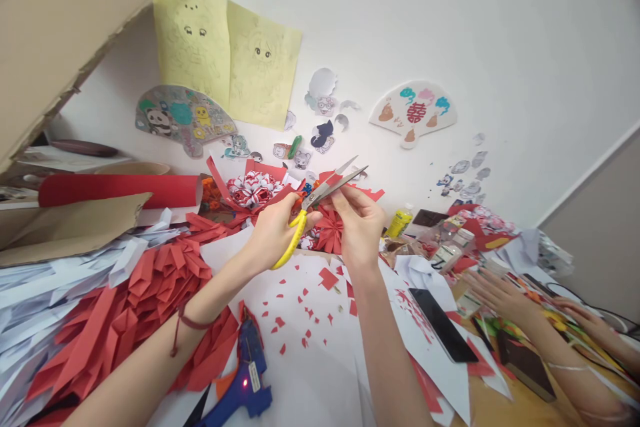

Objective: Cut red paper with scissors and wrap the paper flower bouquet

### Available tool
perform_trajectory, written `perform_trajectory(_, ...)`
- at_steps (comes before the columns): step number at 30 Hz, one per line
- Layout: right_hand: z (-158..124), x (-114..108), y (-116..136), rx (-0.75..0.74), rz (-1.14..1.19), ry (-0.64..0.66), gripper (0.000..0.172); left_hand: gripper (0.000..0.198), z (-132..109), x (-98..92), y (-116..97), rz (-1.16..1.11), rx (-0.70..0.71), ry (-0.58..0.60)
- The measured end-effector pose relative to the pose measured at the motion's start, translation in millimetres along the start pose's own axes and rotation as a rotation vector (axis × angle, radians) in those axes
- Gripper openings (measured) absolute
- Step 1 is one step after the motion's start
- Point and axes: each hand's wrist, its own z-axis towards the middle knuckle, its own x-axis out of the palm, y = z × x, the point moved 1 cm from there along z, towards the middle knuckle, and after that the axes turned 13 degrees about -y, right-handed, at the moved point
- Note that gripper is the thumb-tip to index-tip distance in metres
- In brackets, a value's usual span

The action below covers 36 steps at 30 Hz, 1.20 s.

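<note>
In the middle of the view, my left hand (274,230) is closed around the yellow handles of a pair of scissors (290,248), whose blades are parted and point up to the right. My right hand (364,230) pinches a small piece of red paper (327,181) at the blades. Part of that piece is hidden by the blades and fingers. Just behind and below the hands sits a folded red paper flower (330,232). Small red paper scraps (306,312) are scattered on the white sheet (320,373) beneath.
A blue glue gun (249,373) with a lit red light lies in front. Strips of red paper (165,273) and white paper (35,320) are heaped at left, below a red roll (120,191). At right are a black phone (443,325) and another person's hands (505,297).
</note>
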Motion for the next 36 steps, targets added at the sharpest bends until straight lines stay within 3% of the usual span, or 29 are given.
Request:
perform_trajectory(4,5.0,-4.4,3.2,-0.009,-0.03,0.002,0.029,0.033,1.0,0.1,2.1,0.017,-0.003,-0.004)
perform_trajectory(16,3.9,-5.2,5.8,-0.092,-0.011,-0.06,0.018,0.036,-1.1,3.5,3.3,0.046,-0.001,0.025)
perform_trajectory(36,-10.5,8.5,2.2,0.018,0.173,-0.187,0.014,0.039,-12.4,14.6,-8.2,-0.093,-0.05,0.01)
